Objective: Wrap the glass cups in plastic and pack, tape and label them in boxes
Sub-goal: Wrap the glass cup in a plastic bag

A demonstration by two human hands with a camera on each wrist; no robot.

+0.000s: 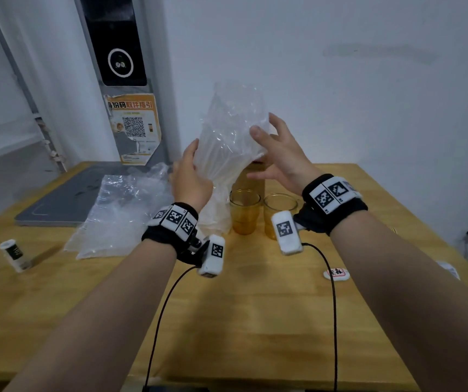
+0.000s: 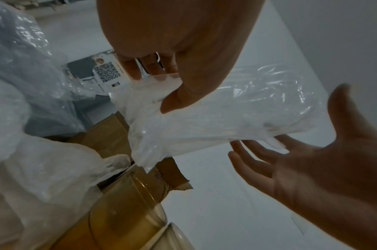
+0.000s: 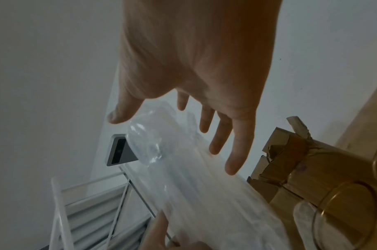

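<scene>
My left hand is pinching a crinkled clear plastic sheet upright above two amber glass cups; my right hand is hovering beside it, fingers spread apart.

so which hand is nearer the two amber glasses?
Right. The right hand hovers just above and behind the glasses; the left hand is off to their left, gripping the plastic bag.

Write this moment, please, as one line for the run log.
stage: wrapping | left hand: grips plastic wrap | right hand: open beside wrap | glass cups: two, unwrapped, on table
</scene>
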